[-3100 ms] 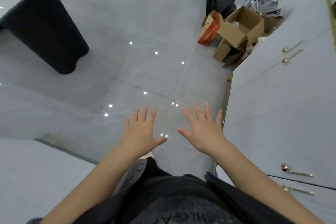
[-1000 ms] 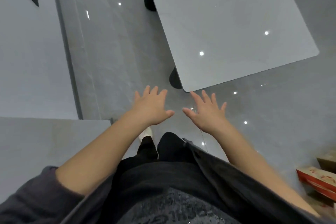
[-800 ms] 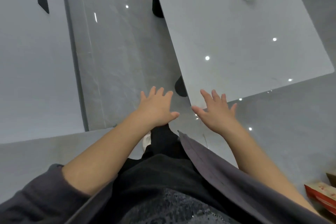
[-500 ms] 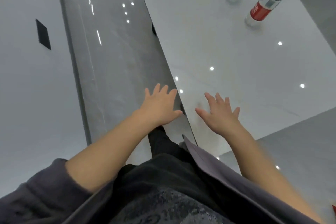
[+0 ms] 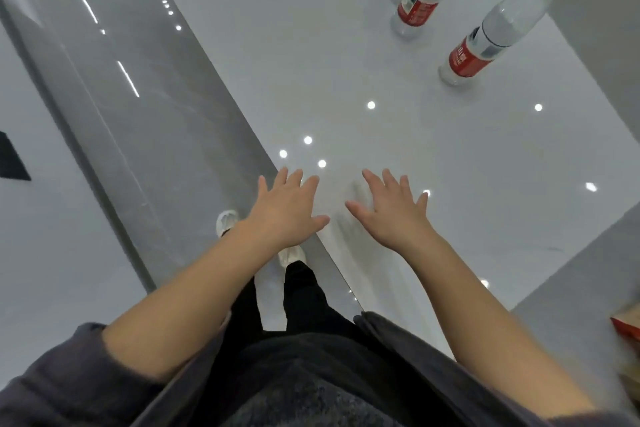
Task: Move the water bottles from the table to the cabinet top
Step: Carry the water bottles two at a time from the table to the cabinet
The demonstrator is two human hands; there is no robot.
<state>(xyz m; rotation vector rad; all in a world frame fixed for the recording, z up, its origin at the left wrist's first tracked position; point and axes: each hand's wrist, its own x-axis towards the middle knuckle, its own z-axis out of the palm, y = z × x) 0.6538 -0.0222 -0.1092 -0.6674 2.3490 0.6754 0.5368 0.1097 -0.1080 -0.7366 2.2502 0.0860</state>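
On table (image 5: 346,45), upright clear red-labelled water bottles (image 5: 491,35)

Bright ceiling lights are glaring as white dots on the glossy table (image 5: 433,156), while the frame's edges are blurring and bending.

The table (image 5: 398,87) top is glossy and smooth – ceiling lights mirror in it; the water bottles (image 5: 491,35) look clear plastic.
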